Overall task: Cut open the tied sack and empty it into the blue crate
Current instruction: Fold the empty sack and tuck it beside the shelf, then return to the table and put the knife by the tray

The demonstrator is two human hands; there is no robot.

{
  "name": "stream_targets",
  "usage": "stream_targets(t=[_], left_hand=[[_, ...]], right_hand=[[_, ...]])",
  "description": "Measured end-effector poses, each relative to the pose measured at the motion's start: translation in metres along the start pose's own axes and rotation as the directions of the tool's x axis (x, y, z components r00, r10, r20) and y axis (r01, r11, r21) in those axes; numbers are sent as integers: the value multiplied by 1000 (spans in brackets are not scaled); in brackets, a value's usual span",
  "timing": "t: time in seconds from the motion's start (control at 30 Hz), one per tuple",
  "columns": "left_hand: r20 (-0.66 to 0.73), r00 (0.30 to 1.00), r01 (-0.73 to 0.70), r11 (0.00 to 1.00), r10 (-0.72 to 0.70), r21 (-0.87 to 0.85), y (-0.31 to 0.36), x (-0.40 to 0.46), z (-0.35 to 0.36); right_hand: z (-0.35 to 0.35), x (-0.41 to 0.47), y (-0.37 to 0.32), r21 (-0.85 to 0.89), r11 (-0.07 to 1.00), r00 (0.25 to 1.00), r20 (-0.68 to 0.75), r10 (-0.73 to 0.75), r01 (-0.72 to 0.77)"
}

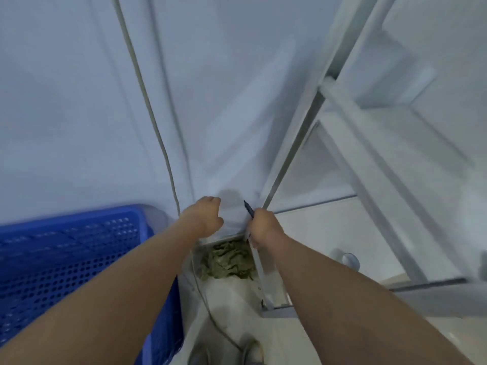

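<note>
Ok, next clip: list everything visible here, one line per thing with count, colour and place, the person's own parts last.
Blue crate: one, blue, perforated, lower left.
Green cloth-like heap: one, olive green, on the floor between the forearms; whether it is the sack is unclear.
Metal rack: one, pale grey, right side.
Cable: one, pale, running down the wall to the floor.
Dark tool: one, dark, sticking up from the right hand; blurred.
Left hand: loosely curled, holding nothing visible.
Right hand: closed around the dark tool.

crate (pixel 66 259): blue, perforated | leaves (pixel 226 262): green | shelving frame (pixel 369 159): white
</note>
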State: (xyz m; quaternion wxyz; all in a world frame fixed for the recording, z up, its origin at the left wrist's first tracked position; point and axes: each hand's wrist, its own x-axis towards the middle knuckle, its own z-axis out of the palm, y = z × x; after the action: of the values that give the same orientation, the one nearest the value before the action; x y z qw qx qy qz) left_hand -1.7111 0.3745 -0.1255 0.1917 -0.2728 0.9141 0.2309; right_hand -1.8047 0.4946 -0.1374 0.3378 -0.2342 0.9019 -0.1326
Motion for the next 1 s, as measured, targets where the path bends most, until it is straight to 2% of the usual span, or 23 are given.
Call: stream_targets(t=[0.1,0.23,0.43,0.6,0.67,0.77,0.87,1.0], left_hand=[[-17,1000,-19,1000,19,9,17,-48,-49],[-76,997,-8,995,16,104,17,-113,-114],[-329,939,162,974,-103,156,-14,-218,-197],[-486,825,355,933,-288,50,-33,-317,-216],[-512,781,412,911,-357,-7,-35,-359,-210],[-522,726,512,859,-447,-23,-47,-418,-191],[-517,645,616,783,-563,-83,-66,-477,-171],[-528,526,706,689,-667,-166,-81,-555,-153]], right_hand=[[-27,-58,-13,105,994,999,0,33,-32],[-62,-115,-43,147,985,994,79,76,-87],[-127,-179,-115,-60,988,989,49,-138,141],[-150,-235,-171,-115,931,938,33,-346,348],[-145,-259,-190,-90,886,890,30,-454,455],[-127,-294,-223,-147,797,811,92,-578,585],[-98,-335,-250,-153,721,737,157,-658,676],[-49,-388,-275,-197,657,685,214,-696,728]])
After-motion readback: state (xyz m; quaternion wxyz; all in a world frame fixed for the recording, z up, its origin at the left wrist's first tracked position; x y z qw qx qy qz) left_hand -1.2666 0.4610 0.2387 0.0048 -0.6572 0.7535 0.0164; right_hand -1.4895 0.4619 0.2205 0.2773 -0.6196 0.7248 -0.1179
